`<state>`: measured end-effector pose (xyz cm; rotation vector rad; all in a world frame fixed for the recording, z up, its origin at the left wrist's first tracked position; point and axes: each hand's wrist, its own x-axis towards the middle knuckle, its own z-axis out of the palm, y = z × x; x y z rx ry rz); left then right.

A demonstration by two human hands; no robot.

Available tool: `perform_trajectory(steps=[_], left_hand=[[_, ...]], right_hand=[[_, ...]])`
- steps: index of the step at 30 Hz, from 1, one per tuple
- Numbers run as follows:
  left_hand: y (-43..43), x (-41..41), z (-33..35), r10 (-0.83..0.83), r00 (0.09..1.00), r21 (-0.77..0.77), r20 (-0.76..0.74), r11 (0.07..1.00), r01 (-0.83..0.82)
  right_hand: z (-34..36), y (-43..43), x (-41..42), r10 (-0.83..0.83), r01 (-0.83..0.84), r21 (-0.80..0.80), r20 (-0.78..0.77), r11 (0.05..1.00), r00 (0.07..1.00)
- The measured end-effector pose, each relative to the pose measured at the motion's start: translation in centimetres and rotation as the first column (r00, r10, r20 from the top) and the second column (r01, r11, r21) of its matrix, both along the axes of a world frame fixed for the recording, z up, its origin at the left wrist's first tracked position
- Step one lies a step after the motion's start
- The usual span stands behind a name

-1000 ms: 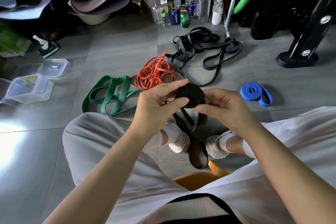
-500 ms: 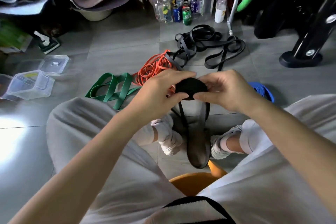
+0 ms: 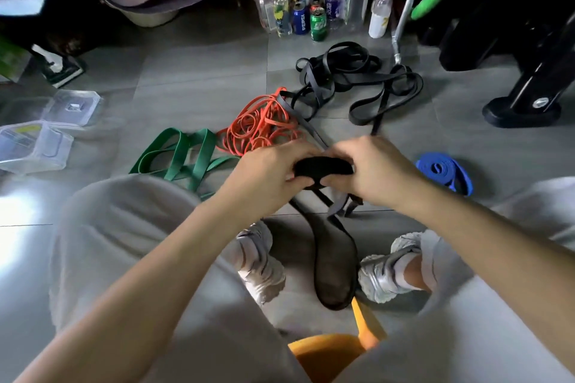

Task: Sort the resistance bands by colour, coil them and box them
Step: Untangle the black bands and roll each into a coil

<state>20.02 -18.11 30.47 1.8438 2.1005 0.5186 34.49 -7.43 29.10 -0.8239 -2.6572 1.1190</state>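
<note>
Head camera, looking down past a seated person's knees to a grey tiled floor (image 3: 193, 71).

Both hands meet at the centre of the view. The left hand (image 3: 270, 174) and the right hand (image 3: 373, 171) each curl their fingers and thumb round the ends of a half-wound black coil (image 3: 323, 166), pinching it from either side so that it sits between the two palms, above the floor. The unwound rest of that band hangs below the hands as a long loose loop (image 3: 334, 261) that reaches down between the person's shoes.

Judging by its look, the band is light, soft and floppy, and rubbery enough to spring open. The coil probably needs steady pressure on its flat sides, with the loose tail fed in under slight tension (let go, and it would likely unwind).

Beyond the hands, well apart from them, lies a tangled pile of black bands (image 3: 357, 78). An orange tangle (image 3: 261, 127) lies just past the left hand, and green bands (image 3: 183, 152) lie spread to its left. A finished blue coil (image 3: 441, 169) rests on the floor near the right wrist. Clear plastic boxes (image 3: 31, 146) stand at the far left edge, well out of reach of either hand, and nothing shows inside them.
</note>
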Motion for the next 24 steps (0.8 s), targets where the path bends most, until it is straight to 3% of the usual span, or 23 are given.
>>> perform_trajectory(steps=[3, 8, 14, 19, 24], left_hand=[[0.1, -0.9, -0.9, 0.1, 0.959, 0.014, 0.264, 0.994, -0.108], [-0.7, -1.1, -2.6, 0.196, 0.77, -0.023, 0.608, 0.973, -0.229], [-0.6, -1.0, -3.5, 0.255, 0.548, -0.091, 0.797, 0.947, -0.308], [0.1, -1.3, -3.9, 0.282, 0.533, -0.132, 0.798, 0.944, -0.301], [0.2, -1.3, -3.2, 0.256, 0.69, -0.137, 0.677, 0.965, -0.223]], right_hand=[[-0.4, 0.4, -0.3, -0.089, 0.083, -0.127, -0.044, 0.988, 0.995], [-1.2, 0.6, 0.1, -0.106, 0.075, -0.357, -0.067, 0.931, 0.992], [-2.0, 0.0, -0.2, -0.184, 0.097, -0.486, -0.134, 0.869, 0.974], [-1.4, 0.6, -0.2, -0.204, 0.17, -0.368, -0.057, 0.914, 0.977], [-1.2, 0.2, -0.1, -0.155, 0.137, -0.315, -0.032, 0.939, 0.987]])
